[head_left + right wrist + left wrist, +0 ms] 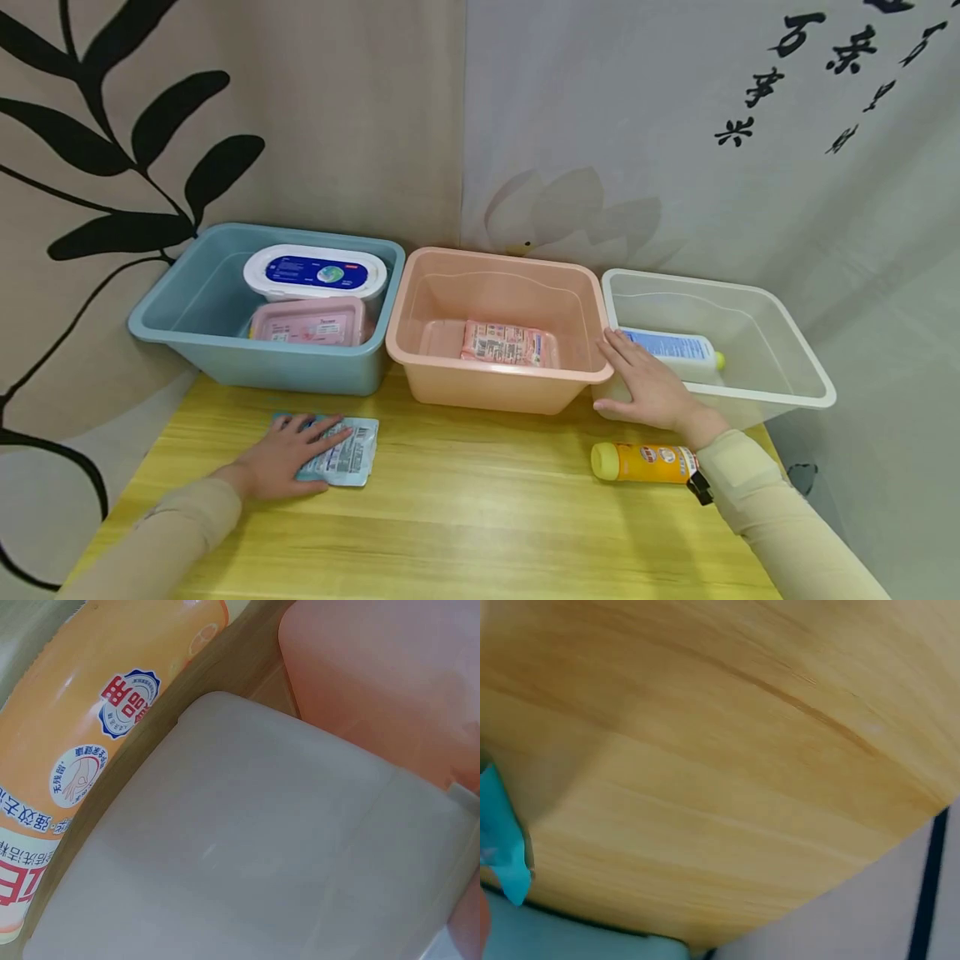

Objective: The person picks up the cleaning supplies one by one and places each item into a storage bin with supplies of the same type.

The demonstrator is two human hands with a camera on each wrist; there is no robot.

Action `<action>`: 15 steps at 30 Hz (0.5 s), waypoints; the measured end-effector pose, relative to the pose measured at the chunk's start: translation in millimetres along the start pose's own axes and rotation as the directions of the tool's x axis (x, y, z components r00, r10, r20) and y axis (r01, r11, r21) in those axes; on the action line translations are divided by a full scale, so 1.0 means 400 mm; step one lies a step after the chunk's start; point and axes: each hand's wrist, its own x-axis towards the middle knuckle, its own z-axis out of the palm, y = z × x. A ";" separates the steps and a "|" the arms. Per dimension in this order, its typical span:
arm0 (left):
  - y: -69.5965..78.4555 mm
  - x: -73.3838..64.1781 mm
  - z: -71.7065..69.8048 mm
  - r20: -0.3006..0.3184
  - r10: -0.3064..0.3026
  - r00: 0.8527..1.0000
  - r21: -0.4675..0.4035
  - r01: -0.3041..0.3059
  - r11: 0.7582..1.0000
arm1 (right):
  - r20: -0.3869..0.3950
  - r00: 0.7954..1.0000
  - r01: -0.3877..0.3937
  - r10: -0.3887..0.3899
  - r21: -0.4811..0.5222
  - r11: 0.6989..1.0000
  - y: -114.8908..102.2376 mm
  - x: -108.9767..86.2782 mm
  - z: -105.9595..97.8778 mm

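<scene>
wooden table [480, 517]; left fingers [322, 428] spread across blue packet [356, 458]

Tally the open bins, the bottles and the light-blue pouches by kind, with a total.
Bins: 3 (blue bin, peach bin, white bin)
Bottles: 2 (orange bottle, white bottle)
Light-blue pouch: 1, under the left hand
Total: 6

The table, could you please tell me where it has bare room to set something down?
The table is bare between the blue pouch and orange bottle, in front of the peach tub. Its right side is crowded: bottle, right hand, white tub.
</scene>
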 end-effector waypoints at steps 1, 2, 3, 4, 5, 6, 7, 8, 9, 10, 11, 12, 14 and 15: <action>0.006 0.004 0.006 -0.016 0.021 1.000 -0.002 -0.021 1.000 | 0.001 1.000 -0.001 0.001 0.001 1.000 -0.001 0.000 0.000; 0.013 0.009 0.011 -0.032 0.040 0.999 -0.007 -0.040 0.999 | 0.001 1.000 -0.002 0.002 0.002 1.000 -0.001 0.000 0.000; 0.019 0.013 0.016 -0.047 0.056 0.997 -0.017 -0.057 0.998 | 0.003 1.000 -0.004 0.004 0.002 1.000 -0.001 0.000 0.001; 0.026 0.018 0.021 -0.059 0.073 0.996 -0.027 -0.074 0.997 | 0.003 1.000 -0.006 0.006 0.004 1.000 -0.001 0.000 0.001; 0.032 0.022 0.025 -0.065 0.086 0.994 -0.039 -0.089 0.995 | 0.002 1.000 -0.005 0.005 0.002 1.000 -0.001 0.001 0.001; 0.038 0.025 0.029 -0.068 0.097 0.993 -0.046 -0.101 0.994 | -0.001 1.000 -0.005 0.005 0.001 1.000 -0.001 0.001 0.001; 0.043 0.029 0.032 -0.070 0.109 0.992 -0.054 -0.113 0.992 | -0.004 1.000 -0.004 0.004 0.002 1.000 -0.001 0.001 0.002; 0.047 0.032 0.034 -0.072 0.117 0.991 -0.060 -0.122 0.991 | -0.010 1.000 -0.002 0.002 -0.001 1.000 -0.001 0.001 0.003; 0.051 0.035 0.035 -0.072 0.123 0.990 -0.063 -0.127 0.990 | -0.012 1.000 0.000 0.000 -0.002 1.000 -0.001 0.001 0.003; 0.054 0.039 0.036 -0.073 0.127 0.989 -0.056 -0.132 0.990 | -0.015 1.000 0.001 -0.001 -0.003 1.000 -0.002 0.001 0.003; 0.056 0.042 0.036 -0.071 0.130 0.989 -0.050 -0.134 0.990 | -0.018 1.000 0.003 -0.003 -0.002 1.000 -0.002 0.001 0.003; 0.057 0.046 0.036 -0.073 0.132 0.989 -0.045 -0.135 0.990 | -0.019 1.000 0.002 -0.002 0.002 1.000 -0.003 0.001 0.002; 0.059 0.054 0.036 -0.071 0.128 0.989 -0.034 -0.131 0.991 | -0.020 1.000 0.002 -0.002 0.005 1.000 -0.004 0.000 0.000; 0.060 0.059 0.036 -0.069 0.125 0.990 -0.026 -0.127 0.992 | -0.018 1.000 0.000 0.000 0.005 1.000 -0.005 0.000 -0.001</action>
